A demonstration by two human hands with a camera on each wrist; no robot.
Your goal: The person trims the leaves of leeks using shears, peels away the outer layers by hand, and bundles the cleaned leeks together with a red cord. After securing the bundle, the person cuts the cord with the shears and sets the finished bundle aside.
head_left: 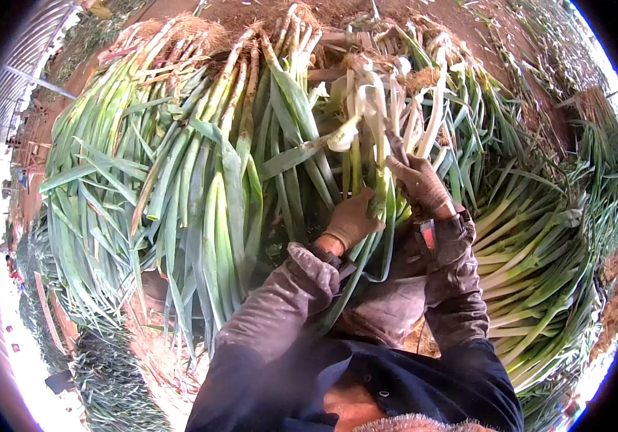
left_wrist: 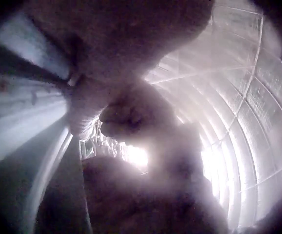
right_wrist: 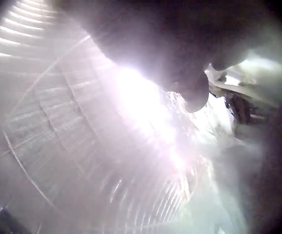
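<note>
Gloved, my left hand (head_left: pixel 353 218) grips the green part of a few leeks (head_left: pixel 376 209), whose pale stems and roots point away from me. In the left wrist view, its dark fingers (left_wrist: pixel 126 105) curl beside broad leaves (left_wrist: pixel 24 112). To the right and a little farther forward, my gloved right hand (head_left: pixel 422 186) holds a narrow dark tool (head_left: pixel 397 146) against the pale stems (head_left: pixel 372 101); the tool's kind is unclear. The right wrist view is hazy, with fingertips (right_wrist: pixel 197 95) near a dark piece (right_wrist: pixel 239 108) and pale stems.
A thick row of untrimmed leeks (head_left: pixel 114 137) with roots (head_left: pixel 194 32) lies to the left and ahead. Cleaner leeks (head_left: pixel 525 266) are piled at my right. More greenery (head_left: pixel 114 378) covers the ground at lower left. A ribbed arched cover (left_wrist: pixel 233 117) rises overhead.
</note>
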